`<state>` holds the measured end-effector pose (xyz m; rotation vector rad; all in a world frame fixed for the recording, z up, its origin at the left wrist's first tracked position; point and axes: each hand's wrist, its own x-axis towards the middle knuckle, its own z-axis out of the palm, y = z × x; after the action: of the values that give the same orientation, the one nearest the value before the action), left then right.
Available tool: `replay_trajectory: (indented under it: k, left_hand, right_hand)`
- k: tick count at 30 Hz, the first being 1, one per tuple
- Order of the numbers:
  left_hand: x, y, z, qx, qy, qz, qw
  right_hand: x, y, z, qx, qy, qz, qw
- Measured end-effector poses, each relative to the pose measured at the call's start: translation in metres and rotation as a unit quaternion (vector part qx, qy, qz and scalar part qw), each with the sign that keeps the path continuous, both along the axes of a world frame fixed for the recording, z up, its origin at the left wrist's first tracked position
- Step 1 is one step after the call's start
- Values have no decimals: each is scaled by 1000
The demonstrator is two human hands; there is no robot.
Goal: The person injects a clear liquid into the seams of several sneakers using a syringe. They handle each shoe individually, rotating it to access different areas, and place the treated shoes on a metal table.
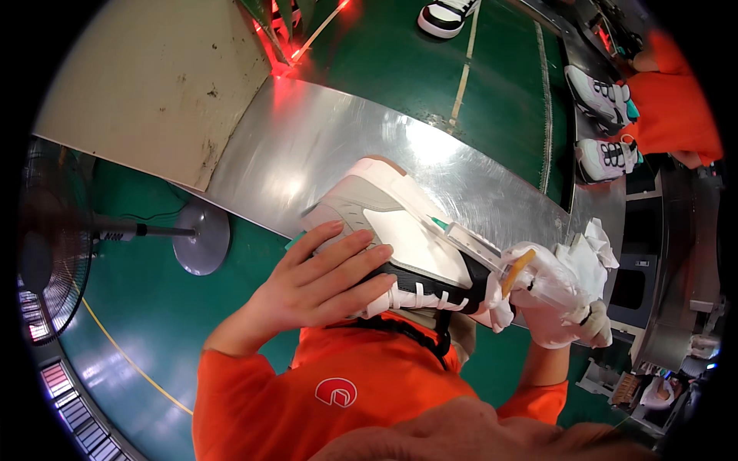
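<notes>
A white, grey and black sneaker (419, 238) lies on its side at the near edge of the metal table, its laces toward me. My bare left hand (327, 276) grips it from the left, fingers laid across its grey and black upper. My right hand (550, 300) is in a white glove, with crumpled white cloth bunched around it. It is closed on a slim, pale tool with a green tip (473, 244), which points left over the sneaker's white side panel. A yellow-brown strip (519, 273) shows by the gloved fingers, some of which are hidden.
Beyond the metal table (307, 131) runs a green conveyor belt (400, 69) carrying another sneaker (446, 18). Two sneakers (603, 100) stand at the right, near a co-worker's orange sleeve (669, 107). A beige panel (154, 84) and a standing fan (50, 238) are at the left.
</notes>
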<state>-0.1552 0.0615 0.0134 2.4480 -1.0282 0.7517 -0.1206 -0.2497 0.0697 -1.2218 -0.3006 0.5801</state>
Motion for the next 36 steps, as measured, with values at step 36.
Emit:
replay_trajectory:
  k: [36]
  left_hand:
    - [-1, -1, -2, 0, 7, 12, 1000]
  right_hand:
    - [33, -7, 21, -148, 26, 159, 976]
